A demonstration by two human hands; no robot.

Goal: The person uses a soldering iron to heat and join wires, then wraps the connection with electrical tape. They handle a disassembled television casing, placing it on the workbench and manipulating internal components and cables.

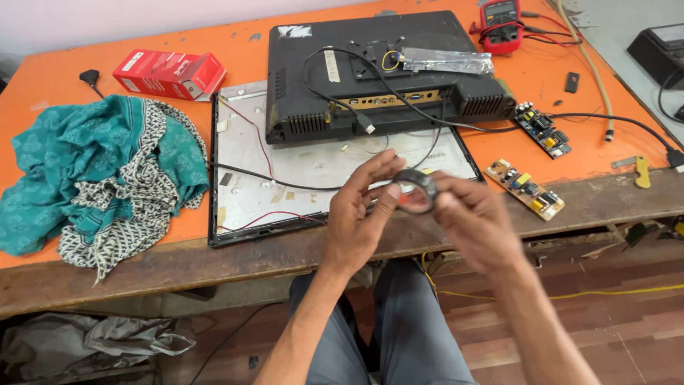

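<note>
Your left hand and right hand are both pinched on the black tape roll, held between them in the air just over the counter front edge. Behind it the opened monitor panel lies flat, with the black back cover resting on its far half. Two circuit boards sit to the right, a teal cloth to the left.
</note>
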